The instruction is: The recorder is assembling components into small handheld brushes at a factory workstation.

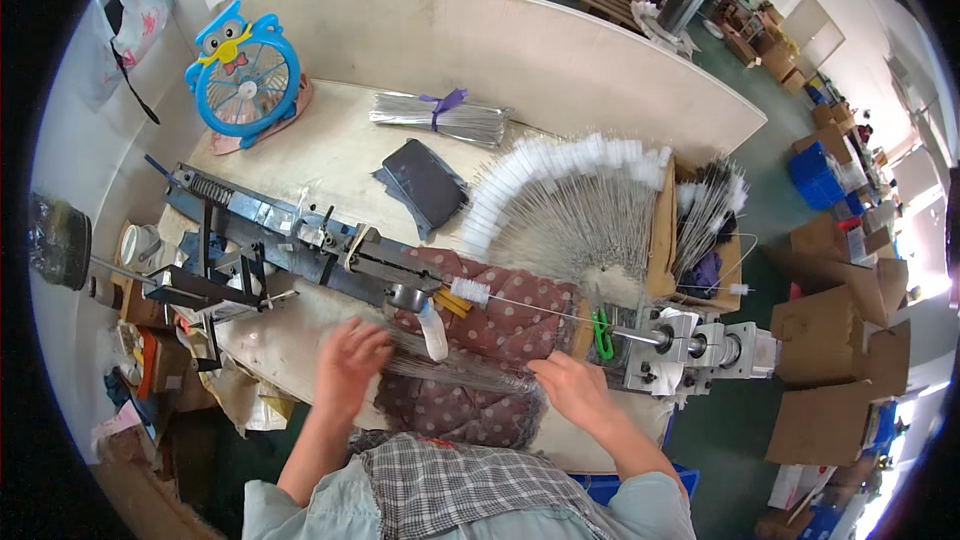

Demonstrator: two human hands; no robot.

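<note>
Thin, shiny wires (pixel 455 368) lying in a loose sheaf across a padded maroon cloth with pale dots (pixel 480 340), soft and rumpled against the hard pale tabletop (pixel 330 155). Left hand (pixel 348 360) palm down on the sheaf's left end, fingers bent and slightly spread over the strands. Right hand (pixel 572 387) at the opposite end, fingers curled and pressed together around the wire tips, forearm angling in from the lower edge. Just above, a single white-bristled brush (pixel 470 291) on a taut wire running from a dark steel jig (pixel 300 240) toward a boxy silver metal chuck (pixel 690 345) at right. Green plastic clip (pixel 603 335) beside the chuck. Behind, finished brushes fanned out (pixel 560 195), fluffy white tips in an arc, stems converging. Flat dark phone (pixel 428 183) and a tied bundle of wire with a purple band (pixel 440 118) further back; round blue owl-shaped fan (pixel 245 75) at the far left corner. Near edge of the table tight against the body; little free room between jig and cloth.
</note>
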